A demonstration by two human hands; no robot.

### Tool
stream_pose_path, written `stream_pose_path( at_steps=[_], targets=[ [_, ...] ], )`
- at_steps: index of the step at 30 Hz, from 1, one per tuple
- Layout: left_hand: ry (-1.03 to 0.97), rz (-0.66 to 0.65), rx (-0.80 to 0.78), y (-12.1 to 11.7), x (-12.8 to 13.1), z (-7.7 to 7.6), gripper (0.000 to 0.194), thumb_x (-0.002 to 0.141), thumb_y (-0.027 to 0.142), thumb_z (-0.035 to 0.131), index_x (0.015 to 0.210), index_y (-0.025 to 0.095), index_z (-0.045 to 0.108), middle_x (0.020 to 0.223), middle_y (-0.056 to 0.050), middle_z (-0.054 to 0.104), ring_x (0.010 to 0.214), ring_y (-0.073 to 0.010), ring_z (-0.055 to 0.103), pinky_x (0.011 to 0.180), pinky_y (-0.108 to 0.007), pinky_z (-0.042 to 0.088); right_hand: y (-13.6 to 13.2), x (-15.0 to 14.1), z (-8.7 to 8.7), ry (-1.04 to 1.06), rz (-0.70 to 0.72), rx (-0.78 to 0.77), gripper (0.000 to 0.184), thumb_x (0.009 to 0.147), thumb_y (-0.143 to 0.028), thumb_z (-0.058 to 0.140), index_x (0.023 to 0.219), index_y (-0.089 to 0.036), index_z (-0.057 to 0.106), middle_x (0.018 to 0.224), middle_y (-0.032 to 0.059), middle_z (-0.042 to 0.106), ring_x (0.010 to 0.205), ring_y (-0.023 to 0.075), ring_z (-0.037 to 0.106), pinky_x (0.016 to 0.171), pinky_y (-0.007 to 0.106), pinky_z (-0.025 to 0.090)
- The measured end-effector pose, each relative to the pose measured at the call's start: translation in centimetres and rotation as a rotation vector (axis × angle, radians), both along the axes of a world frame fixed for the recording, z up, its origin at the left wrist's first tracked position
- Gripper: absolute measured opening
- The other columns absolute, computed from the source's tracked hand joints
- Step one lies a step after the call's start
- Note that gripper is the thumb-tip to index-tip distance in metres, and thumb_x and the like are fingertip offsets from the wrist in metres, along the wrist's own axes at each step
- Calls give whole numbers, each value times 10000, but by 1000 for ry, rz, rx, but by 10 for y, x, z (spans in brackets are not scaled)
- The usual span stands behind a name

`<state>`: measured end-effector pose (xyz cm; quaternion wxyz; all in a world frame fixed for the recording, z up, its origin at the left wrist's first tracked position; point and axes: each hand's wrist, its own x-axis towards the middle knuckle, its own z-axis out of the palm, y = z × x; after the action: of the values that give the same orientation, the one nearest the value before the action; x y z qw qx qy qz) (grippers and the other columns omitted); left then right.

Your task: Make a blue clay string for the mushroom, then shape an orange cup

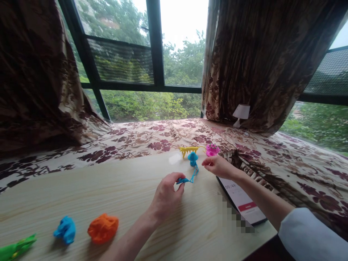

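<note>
So my left hand (166, 191), mid-frame, has thumb and fingers pinched on one end of this twisty blue strand (185, 180), which runs up toward the blue mushroom (193, 157). My right hand (219, 166), right of center, is just below the pink piece (212, 149), fingertips close together, can't tell if they've got anything. Orange lump's (103, 228) lower left.

The left hand (168, 190) is back upward, thumb and forefinger closed in a pinch toward the right; its bare forearm (138, 232) slants from near left to far right. The right hand (219, 166), farther off and apart from the left, points left with fingers curled; its forearm (263, 195) slants in from near right, out of a sleeve (307, 232).
</note>
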<state>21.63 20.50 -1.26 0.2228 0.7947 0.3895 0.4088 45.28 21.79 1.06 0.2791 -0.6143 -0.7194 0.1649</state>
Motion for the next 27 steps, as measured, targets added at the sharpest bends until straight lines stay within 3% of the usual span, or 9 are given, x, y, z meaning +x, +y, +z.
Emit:
stream_pose_path(
  at_steps=[10,15,21,27],
  targets=[
    [15,37,-94,0,-7,-4,175,784,236,457,884,211,599,830,-4,645,799,-143,587,739,-272,451,-9,-31,-15,-234,18,-4,211,716,-322,579,875,-238,689,689,-5,663,594,135,566,538,218,359],
    [3,43,-104,2,-7,-4,205,795,293,461,877,200,624,825,-15,651,781,-147,588,735,-261,449,-4,-38,-22,-270,12,34,151,737,-283,553,785,-223,683,672,1,646,604,140,555,524,224,325],
    [-10,52,-130,6,-9,-8,169,783,259,477,887,208,600,820,-2,642,765,-132,584,709,-242,452,-11,-30,-10,-244,52,79,114,744,-238,564,698,-185,654,739,20,628,623,129,547,580,224,365],
    [-8,42,-101,5,-7,-9,142,758,210,507,881,220,577,846,2,622,800,-138,567,761,-272,436,-28,-44,6,-166,131,115,177,756,-347,596,856,-209,640,754,-2,610,616,114,532,565,215,377]
  ],
)
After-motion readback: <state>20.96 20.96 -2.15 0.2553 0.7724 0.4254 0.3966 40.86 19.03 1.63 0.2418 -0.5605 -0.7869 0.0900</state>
